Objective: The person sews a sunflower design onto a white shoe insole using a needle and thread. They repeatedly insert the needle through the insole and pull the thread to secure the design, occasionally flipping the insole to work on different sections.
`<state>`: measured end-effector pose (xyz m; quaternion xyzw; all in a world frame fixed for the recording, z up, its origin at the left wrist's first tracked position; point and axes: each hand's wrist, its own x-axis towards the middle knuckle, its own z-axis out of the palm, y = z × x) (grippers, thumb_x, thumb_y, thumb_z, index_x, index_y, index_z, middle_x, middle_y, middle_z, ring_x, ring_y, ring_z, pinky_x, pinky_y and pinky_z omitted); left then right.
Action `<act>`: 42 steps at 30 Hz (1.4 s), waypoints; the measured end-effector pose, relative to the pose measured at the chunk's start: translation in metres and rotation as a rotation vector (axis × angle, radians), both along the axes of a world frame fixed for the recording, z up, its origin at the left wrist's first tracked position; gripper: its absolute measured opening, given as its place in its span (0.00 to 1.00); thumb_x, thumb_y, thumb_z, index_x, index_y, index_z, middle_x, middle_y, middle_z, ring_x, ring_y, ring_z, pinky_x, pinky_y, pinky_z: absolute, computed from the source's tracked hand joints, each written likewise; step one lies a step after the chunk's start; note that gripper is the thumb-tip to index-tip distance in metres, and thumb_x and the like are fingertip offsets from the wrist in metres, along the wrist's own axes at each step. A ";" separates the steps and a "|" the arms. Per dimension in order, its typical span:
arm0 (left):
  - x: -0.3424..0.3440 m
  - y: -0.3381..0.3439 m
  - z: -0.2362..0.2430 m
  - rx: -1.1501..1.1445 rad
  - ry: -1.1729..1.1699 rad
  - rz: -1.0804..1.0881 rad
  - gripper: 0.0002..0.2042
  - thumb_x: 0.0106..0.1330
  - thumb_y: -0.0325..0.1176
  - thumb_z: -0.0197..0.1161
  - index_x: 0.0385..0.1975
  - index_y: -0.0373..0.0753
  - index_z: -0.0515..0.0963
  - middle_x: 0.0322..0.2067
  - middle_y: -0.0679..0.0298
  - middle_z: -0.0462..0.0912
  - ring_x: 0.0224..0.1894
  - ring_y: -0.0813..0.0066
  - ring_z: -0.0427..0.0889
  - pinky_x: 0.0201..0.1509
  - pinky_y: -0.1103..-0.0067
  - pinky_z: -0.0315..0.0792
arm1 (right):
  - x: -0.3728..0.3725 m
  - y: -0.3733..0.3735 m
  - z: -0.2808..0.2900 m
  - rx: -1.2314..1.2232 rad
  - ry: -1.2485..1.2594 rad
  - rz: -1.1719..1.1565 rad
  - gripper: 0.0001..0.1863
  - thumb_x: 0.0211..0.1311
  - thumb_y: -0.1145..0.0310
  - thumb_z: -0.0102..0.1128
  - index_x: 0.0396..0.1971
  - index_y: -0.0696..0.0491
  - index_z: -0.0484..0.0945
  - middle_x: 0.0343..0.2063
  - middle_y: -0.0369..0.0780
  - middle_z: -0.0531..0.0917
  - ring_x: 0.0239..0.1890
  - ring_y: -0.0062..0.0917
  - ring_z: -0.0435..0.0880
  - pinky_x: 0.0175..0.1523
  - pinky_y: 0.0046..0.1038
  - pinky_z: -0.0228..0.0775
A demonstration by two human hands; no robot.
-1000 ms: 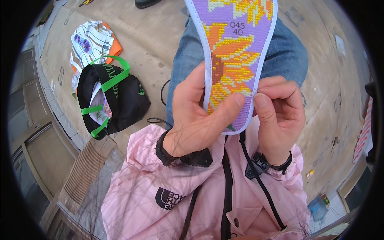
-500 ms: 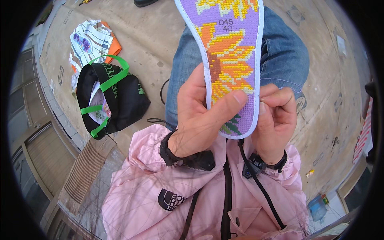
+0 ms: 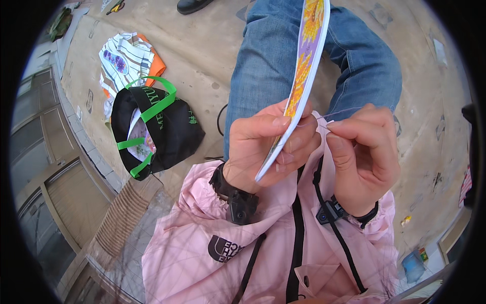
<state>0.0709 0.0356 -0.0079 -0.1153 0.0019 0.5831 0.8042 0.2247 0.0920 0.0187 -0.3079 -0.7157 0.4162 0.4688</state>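
My left hand (image 3: 260, 144) grips a shoe insole (image 3: 309, 61), turned nearly edge-on, with yellow and orange sunflower stitching on purple and a white binding. Its fingers curl round the lower half. Just right of the insole, my right hand (image 3: 362, 157) pinches what looks like a thin needle (image 3: 326, 127) between thumb and forefinger, with a fine thread (image 3: 349, 110) arching beside it. Both wrists wear black strapped devices, and my pink jacket (image 3: 223, 273) and jeans (image 3: 258, 61) lie below.
A black tote bag (image 3: 174, 131) with green handles lies left, beside a striped cloth bundle (image 3: 129, 58) with orange fabric. A dark shoe (image 3: 192, 4) and scissors (image 3: 115, 7) sit at the top, a blue water jug (image 3: 412, 266) at lower right, on a tan ground sheet (image 3: 425, 126).
The insole has turned from showing its stitched face to nearly edge-on. My left fingers have moved round it, and my right hand has shifted rightward from its edge, with thread now visible.
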 end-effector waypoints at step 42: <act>-0.004 -0.007 0.028 -0.001 1.100 0.233 0.23 0.63 0.26 0.66 0.57 0.30 0.68 0.47 0.62 0.81 0.46 0.82 0.80 0.51 0.81 0.73 | -0.004 0.003 -0.021 -0.247 0.108 0.145 0.07 0.56 0.83 0.64 0.34 0.60 0.78 0.33 0.40 0.80 0.34 0.24 0.77 0.39 0.23 0.68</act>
